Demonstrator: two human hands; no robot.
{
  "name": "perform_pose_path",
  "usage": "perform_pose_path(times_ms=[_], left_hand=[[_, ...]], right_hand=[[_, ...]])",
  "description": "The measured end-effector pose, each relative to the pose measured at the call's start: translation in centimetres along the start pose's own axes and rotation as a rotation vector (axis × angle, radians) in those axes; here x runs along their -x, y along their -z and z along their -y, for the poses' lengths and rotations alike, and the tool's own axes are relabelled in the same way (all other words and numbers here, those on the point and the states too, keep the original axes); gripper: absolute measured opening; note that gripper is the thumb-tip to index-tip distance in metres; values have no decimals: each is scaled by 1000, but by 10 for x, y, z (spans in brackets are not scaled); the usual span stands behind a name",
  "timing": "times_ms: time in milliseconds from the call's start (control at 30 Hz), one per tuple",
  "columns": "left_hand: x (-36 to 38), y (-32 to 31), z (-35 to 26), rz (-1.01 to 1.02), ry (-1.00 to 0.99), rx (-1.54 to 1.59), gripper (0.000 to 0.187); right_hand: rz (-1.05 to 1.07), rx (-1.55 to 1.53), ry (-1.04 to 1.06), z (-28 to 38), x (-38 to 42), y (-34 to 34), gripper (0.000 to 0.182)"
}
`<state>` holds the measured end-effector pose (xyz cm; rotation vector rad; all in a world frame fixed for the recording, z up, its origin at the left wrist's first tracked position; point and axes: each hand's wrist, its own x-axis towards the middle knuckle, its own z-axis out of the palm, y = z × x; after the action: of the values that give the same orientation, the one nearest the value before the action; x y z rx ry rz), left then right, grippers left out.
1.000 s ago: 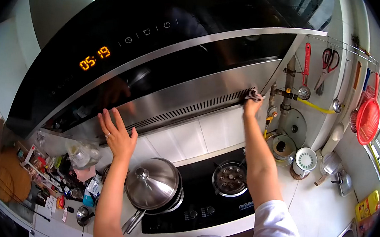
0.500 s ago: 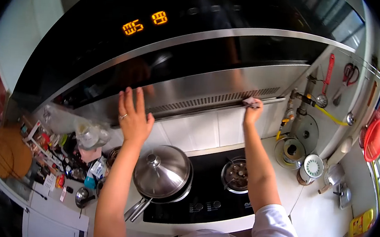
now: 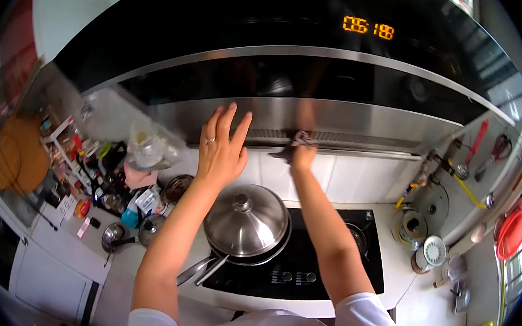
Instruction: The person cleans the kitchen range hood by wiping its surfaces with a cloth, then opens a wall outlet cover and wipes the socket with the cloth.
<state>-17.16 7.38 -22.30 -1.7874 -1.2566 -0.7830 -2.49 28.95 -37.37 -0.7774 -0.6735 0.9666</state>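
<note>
My right hand [image 3: 303, 156] grips a crumpled dark patterned cloth [image 3: 302, 140] against the slotted lower strip of the range hood [image 3: 364, 123]. A corner of the cloth hangs out to the left of the fingers. My left hand [image 3: 221, 153], with a ring on one finger, is raised with fingers spread, close to the hood's steel panel. It holds nothing. Below the arms, a wok with a domed steel lid [image 3: 247, 224] sits on the left burner of the black gas cooktop [image 3: 300, 287].
Bottles, packets and utensils [image 3: 95, 176] crowd the left counter, near a round wooden board [image 3: 18, 154]. A lidded glass pot [image 3: 410, 229] and a white patterned container [image 3: 433, 251] stand at right. A red strainer [image 3: 512, 236] hangs on the right wall.
My right hand has moved left along the hood's lower strip with the cloth. The camera view has turned left. My left hand stays raised with fingers apart.
</note>
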Motion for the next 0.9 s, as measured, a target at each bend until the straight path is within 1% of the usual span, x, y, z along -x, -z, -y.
perform_pose_path(times_ms=[33, 67, 100, 167, 233, 267, 300, 333, 367, 400, 467, 500, 533, 600, 633, 700, 733, 767, 833, 867, 900], left_hand=[[19, 11, 11, 0, 10, 27, 72], [40, 23, 26, 11, 23, 79, 66], [61, 35, 39, 28, 56, 93, 64], [110, 41, 69, 116, 196, 87, 62], [146, 43, 89, 225, 396, 168, 61], [163, 37, 99, 208, 412, 180, 61], [175, 31, 106, 229, 467, 266, 61], [186, 26, 112, 250, 475, 321, 62], [191, 23, 113, 270, 481, 375, 62], [193, 23, 114, 295, 446, 423, 60], [203, 12, 118, 333, 418, 516, 60], [205, 9, 118, 352, 406, 555, 60], [206, 10, 116, 437, 444, 594, 60], [219, 0, 119, 472, 387, 646, 61], [228, -7, 121, 474, 357, 661, 63], [241, -20, 126, 502, 344, 704, 62], [247, -25, 130, 535, 327, 741, 62], [247, -28, 132, 530, 332, 746, 62], [241, -34, 134, 498, 382, 852, 61], [236, -38, 137, 496, 382, 855, 61], [229, -43, 140, 355, 410, 884, 60]], right_hand=[[16, -135, -45, -21, -19, 6, 28], [95, -241, -50, 6, -11, 15, 26], [67, -443, 8, 1, -23, 14, 24], [50, -856, 138, -12, -48, 15, 22], [-44, -501, 22, 12, -27, 9, 25], [-78, -499, 71, 13, -13, -9, 27], [-114, -498, 124, 5, 0, -33, 29], [-151, -562, 164, -4, 12, -58, 34], [-152, -534, 115, 1, 38, -78, 36], [-103, -549, 67, -34, 32, -91, 37], [-2, -478, -84, -77, 36, -115, 37], [27, -374, -202, -65, 65, -130, 35], [67, -270, -316, -49, 97, -145, 33], [92, -233, -365, -64, 106, -161, 32], [94, -224, -363, -69, 108, -164, 32], [283, -185, -409, -59, 127, -172, 30], [316, -204, -384, -60, 130, -179, 30], [319, -196, -383, -55, 138, -184, 30], [390, -205, -317, -33, 164, -199, 30], [326, -205, -235, -34, 173, -211, 31], [326, -201, -232, -32, 181, -218, 31]])
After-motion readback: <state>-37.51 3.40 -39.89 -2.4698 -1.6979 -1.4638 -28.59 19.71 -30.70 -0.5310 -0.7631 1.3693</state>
